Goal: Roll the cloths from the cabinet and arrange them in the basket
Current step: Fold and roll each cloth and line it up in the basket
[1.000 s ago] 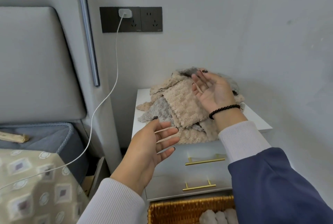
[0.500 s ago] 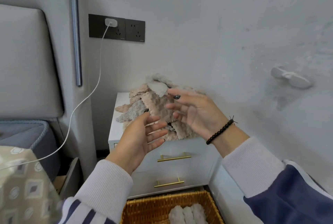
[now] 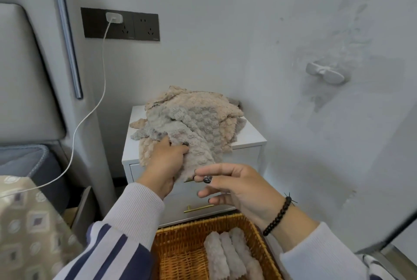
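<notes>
Item: pile of cloths (image 3: 194, 119), beige and grey, heaped loose on top of the white cabinet (image 3: 248, 138), spilling over its front edge above the drawers

Item: grey cloth (image 3: 198, 151), topmost, drawn partly forward off the heap and hanging in front of the upper drawer

Left hand (image 3: 165, 162): fingers curled into the near edge of the grey cloth, thumb on top, holding it

Right hand (image 3: 239, 186): thumb and forefinger pinched at the cloth's lower corner; whether they hold the fabric or only touch it, I cannot tell; the other fingers spread loosely

Item: basket (image 3: 180, 255), wicker, on the floor just in front of the cabinet; three rolled cloths (image 3: 230, 255) lie side by side against its right wall, left part bare

Risks, judged:
- the grey cloth lies tangled with its neighbours, so a pull would likely drag others off the edge, onto the floor or unrolled into the basket
- fluffy fabric held by one edge may sag and twist, giving a loose, lopsided roll
- a slack roll could spring open beside the three already placed

Other: white charger (image 3: 114, 17) plugged into a dark wall socket (image 3: 121, 23), cable (image 3: 99, 103) trailing left, well apart from the heap

Writing: none readable on cloths, cabinet, basket or socket; small marks under the socket holes too fine to make out
</notes>
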Demonstrator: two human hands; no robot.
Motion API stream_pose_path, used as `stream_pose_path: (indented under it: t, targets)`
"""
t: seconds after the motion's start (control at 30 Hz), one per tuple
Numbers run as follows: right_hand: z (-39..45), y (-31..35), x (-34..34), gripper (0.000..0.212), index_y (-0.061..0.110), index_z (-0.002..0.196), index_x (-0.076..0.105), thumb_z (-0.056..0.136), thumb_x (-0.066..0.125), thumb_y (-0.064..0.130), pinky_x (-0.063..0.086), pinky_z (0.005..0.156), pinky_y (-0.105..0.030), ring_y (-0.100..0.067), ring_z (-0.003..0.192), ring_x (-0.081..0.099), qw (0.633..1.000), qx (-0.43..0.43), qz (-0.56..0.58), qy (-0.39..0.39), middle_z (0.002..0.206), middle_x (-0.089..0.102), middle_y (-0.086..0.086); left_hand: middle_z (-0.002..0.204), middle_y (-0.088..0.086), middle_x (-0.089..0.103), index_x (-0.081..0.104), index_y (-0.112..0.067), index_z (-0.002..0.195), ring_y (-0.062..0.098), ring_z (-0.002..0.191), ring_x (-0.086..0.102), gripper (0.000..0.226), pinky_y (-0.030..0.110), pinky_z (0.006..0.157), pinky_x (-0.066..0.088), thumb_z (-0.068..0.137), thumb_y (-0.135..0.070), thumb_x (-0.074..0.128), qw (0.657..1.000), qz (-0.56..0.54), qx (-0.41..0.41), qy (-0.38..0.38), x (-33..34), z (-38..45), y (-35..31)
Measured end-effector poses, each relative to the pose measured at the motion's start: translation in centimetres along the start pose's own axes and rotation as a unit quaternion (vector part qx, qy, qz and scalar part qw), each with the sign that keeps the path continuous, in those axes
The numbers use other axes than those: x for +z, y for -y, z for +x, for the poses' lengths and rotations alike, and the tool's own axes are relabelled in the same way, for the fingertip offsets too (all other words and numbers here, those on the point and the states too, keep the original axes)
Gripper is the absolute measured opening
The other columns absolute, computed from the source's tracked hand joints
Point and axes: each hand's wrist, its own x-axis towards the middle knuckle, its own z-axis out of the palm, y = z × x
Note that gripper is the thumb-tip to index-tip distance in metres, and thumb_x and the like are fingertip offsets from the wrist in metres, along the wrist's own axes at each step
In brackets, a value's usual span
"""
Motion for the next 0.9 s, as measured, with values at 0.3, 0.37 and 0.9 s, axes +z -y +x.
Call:
stream_pose_path:
  t: [0.3, 0.37, 0.9]
  targets:
    - [0.5, -0.4, -3.3, 0.018, 0.019, 0.092, 0.066, 0.087, 0.060, 0.004, 0.056, 0.068, -0.025, -0.016, 0.077, 0.069, 0.972, -0.005, -0.126, -0.196, 0.090, 0.070, -0.002, 0.120, -0.009, 0.064, 0.058, -0.026, 0.126, 0.007, 0.105, 0.060, 0.036, 0.021, 0.090, 0.050, 0.097, -0.007, 0.050, 0.935, 0.296, 0.094, 0.172, -1.3, -2.2, 2.7]
    - [0.5, -0.8, -3.2, 0.026, 0.027, 0.100, 0.062, 0.086, 0.059, 0.006, 0.053, 0.069, -0.021, -0.010, 0.086, 0.065, 0.956, -0.038, -0.235, -0.170, 0.101, 0.064, 0.007, 0.117, -0.014, 0.065, 0.064, -0.029, 0.119, 0.001, 0.107, 0.058, 0.037, 0.020, 0.094, 0.047, 0.096, -0.004, 0.050, 0.901, 0.353, 0.122, 0.222, -1.9, -3.2, 3.2]
    - [-1.1, -4.5, -1.3, 0.027, 0.022, 0.108, 0.058, 0.083, 0.067, 0.021, 0.039, 0.062, -0.022, -0.010, 0.074, 0.050, 0.901, -0.047, -0.430, 0.031, 0.080, 0.051, 0.007, 0.076, -0.009, 0.074, 0.071, -0.026, 0.079, 0.010, 0.073, 0.068, 0.018, 0.023, 0.071, 0.054, 0.079, -0.010, 0.076, 0.885, 0.396, 0.176, 0.167, -4.5, -6.9, 3.9]
